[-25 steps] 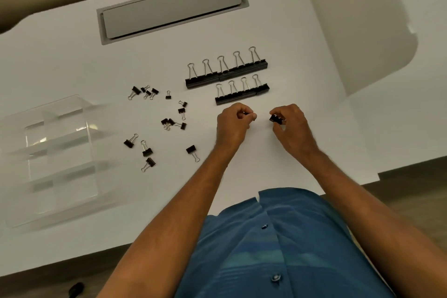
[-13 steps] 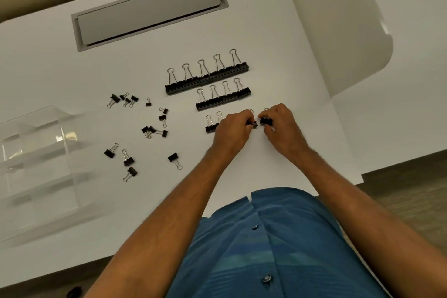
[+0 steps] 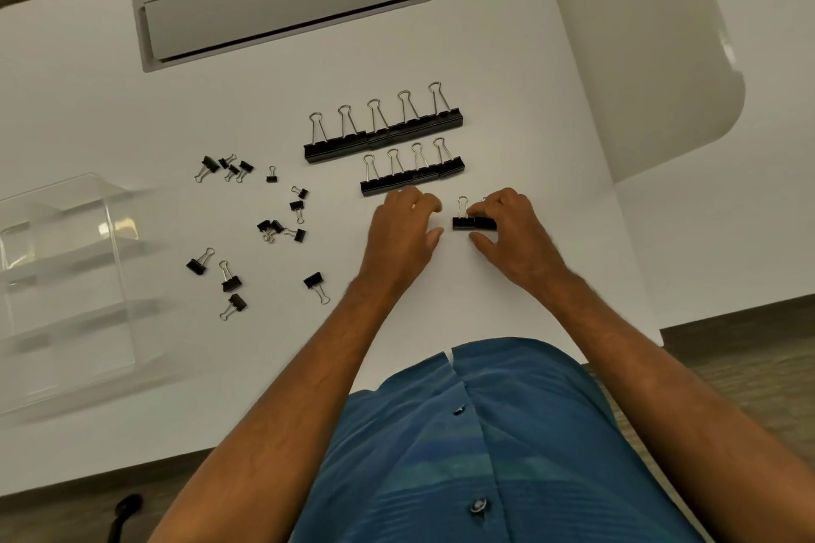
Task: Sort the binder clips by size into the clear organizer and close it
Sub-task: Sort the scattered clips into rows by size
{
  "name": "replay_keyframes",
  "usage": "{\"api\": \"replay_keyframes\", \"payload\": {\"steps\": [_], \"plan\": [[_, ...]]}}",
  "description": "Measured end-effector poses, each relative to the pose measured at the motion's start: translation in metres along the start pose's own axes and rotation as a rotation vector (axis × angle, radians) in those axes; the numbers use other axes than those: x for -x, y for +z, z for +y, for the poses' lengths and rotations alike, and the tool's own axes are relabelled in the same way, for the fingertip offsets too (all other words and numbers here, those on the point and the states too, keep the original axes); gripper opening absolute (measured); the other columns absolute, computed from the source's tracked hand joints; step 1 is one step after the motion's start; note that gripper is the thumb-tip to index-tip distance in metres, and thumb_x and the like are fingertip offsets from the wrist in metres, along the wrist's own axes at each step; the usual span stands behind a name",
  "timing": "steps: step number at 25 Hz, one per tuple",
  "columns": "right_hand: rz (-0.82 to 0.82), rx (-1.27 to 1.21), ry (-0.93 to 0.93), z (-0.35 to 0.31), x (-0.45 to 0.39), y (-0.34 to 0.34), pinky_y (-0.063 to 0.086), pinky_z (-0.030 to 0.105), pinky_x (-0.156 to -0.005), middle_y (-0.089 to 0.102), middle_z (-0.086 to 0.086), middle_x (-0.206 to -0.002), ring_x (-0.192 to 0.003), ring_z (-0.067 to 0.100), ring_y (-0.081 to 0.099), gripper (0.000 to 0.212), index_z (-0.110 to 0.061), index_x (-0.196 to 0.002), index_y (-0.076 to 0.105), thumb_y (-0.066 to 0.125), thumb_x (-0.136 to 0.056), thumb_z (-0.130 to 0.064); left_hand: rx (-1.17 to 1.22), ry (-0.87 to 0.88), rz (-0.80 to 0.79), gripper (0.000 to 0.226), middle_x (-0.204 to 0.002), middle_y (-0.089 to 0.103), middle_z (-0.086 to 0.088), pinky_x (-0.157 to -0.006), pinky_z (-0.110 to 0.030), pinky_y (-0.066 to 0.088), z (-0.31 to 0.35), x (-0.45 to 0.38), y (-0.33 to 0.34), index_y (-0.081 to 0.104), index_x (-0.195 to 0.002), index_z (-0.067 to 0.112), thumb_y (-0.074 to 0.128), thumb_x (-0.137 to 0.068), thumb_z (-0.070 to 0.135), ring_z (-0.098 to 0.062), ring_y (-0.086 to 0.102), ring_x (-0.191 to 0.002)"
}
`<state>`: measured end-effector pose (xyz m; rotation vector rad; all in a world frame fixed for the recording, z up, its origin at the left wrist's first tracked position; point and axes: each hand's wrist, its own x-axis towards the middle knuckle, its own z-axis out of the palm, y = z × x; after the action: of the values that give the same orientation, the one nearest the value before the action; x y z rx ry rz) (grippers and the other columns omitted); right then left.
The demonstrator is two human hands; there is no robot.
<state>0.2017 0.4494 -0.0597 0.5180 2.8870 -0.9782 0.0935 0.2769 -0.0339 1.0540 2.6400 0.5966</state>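
Observation:
Two tidy rows of black binder clips lie on the white table: the large clips point(image 3: 383, 137) behind, a slightly smaller row point(image 3: 412, 176) in front. Just below them two medium clips point(image 3: 463, 223) sit side by side. My right hand point(image 3: 514, 234) pinches the right one of the pair between thumb and fingers. My left hand point(image 3: 403, 229) rests knuckles-up to the left of that pair with its fingers curled; whatever is under it is hidden. Several small loose clips point(image 3: 273, 229) are scattered further left. The clear organizer point(image 3: 66, 278) stands open at the left edge.
A grey cable flap point(image 3: 282, 0) is set into the table at the back. The table's front edge point(image 3: 264, 423) runs close to my body. A second white surface point(image 3: 661, 57) adjoins at the right. A dark object point(image 3: 128, 507) lies on the floor.
My hands met below the second row, then my left hand slid left, covering two clips that lay there. One more clip now sits beside the one in my right hand.

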Motion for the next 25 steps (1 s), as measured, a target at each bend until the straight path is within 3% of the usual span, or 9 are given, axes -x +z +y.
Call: {"api": "replay_keyframes", "payload": {"steps": [7, 14, 25], "plan": [[0.000, -0.018, -0.017, -0.004, -0.008, 0.007, 0.037, 0.020, -0.088, 0.059, 0.006, -0.111, -0.106, 0.020, 0.051, 0.030, -0.013, -0.119, 0.069, 0.074, -0.090, -0.018, 0.049, -0.104, 0.073, 0.043, -0.117, 0.054, -0.005, -0.088, -0.029, 0.044, -0.053, 0.032, 0.002, 0.061, -0.123, 0.014, 0.077, -0.085, 0.024, -0.020, 0.045, -0.106], [-0.028, -0.028, -0.042, -0.021, -0.023, 0.009, 0.038, 0.020, -0.087, 0.059, 0.005, -0.108, -0.104, 0.018, 0.049, 0.026, -0.012, -0.116, 0.071, 0.073, -0.090, -0.016, 0.153, -0.173, 0.098, 0.032, -0.106, 0.055, 0.000, -0.086, -0.013, 0.029, -0.055, 0.030, 0.008, 0.067, -0.117, 0.014, 0.074, -0.087, 0.025, -0.011, 0.041, -0.100], [-0.090, 0.014, -0.102, -0.038, -0.034, 0.015, 0.041, 0.023, -0.085, 0.057, 0.003, -0.108, -0.105, 0.015, 0.047, 0.022, -0.014, -0.114, 0.070, 0.070, -0.092, -0.017, 0.212, -0.222, 0.118, 0.027, -0.103, 0.056, 0.001, -0.083, -0.004, 0.028, -0.056, 0.029, 0.012, 0.069, -0.113, 0.017, 0.073, -0.088, 0.026, -0.006, 0.038, -0.098]]}}
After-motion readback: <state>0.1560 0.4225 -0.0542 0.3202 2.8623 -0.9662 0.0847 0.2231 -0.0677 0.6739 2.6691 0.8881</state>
